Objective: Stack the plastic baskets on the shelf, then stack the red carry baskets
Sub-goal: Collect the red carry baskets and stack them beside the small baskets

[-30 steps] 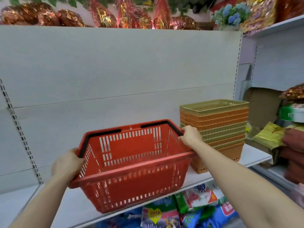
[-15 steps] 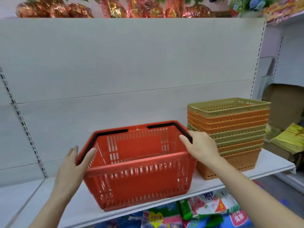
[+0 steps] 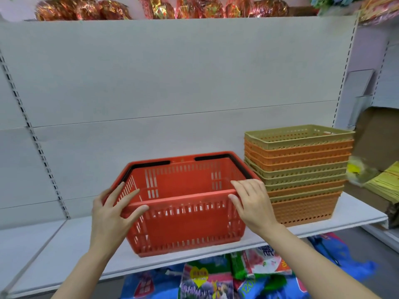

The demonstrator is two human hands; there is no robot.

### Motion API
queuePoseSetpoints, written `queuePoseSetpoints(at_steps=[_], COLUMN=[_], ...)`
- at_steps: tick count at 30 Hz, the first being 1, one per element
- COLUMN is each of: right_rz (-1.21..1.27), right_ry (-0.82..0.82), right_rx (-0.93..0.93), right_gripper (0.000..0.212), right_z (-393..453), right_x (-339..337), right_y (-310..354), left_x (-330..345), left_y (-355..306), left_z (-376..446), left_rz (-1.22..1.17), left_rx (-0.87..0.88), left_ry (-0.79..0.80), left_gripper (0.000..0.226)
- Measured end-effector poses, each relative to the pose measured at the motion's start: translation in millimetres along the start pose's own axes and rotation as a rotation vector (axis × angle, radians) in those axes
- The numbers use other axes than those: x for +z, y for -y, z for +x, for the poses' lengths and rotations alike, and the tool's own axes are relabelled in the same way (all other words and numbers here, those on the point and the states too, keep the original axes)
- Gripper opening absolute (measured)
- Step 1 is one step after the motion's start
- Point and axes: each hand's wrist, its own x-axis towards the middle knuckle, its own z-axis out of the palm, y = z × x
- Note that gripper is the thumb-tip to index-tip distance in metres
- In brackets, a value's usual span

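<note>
A red carry basket (image 3: 183,203) sits upright on the white shelf (image 3: 64,251), black handles folded down along its rim. The left hand (image 3: 112,214) rests at its near-left corner, fingers spread and nearly straight — thumb along the front rim, fingertips on the side wall. The right hand (image 3: 252,203) touches the near-right corner likewise. Just beyond the right hand's side stands a stack of plastic baskets (image 3: 300,173) — orange and olive, nested. Bright packets (image 3: 216,277) lie below both wrists.
</note>
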Motion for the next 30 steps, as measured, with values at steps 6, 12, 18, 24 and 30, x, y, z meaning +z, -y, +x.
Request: queuePoseSetpoints(at_steps=[6,12,18,24,30], right_rz=[0.012,0.104,0.198,0.324,0.461], right_ry=[0.022,-0.036,-0.079,-0.095,-0.045], right_rx=[-0.001,-0.075,-0.162,-0.233,-0.254], right_gripper=[0.039,0.037,0.029,0.024,0.024], right_z=[4,-2,-16,-45,-67], right_x=[-1,-18,-31,-35,-32], right_y=[-2,10,51,109,193], left_x=[-4,-20,-53,-82,-126], left_y=[-4,-17,-23,-7,42], left_z=[4,-9,-46,-115,-176], left_rz=[0.111,0.293,0.366,0.416,0.447], left_rx=[-0.021,0.074,0.154,0.093,0.005], left_ry=[0.044,-0.020,-0.101,-0.080,-0.064], left_gripper=[0.081,0.077,0.078,0.071,0.068])
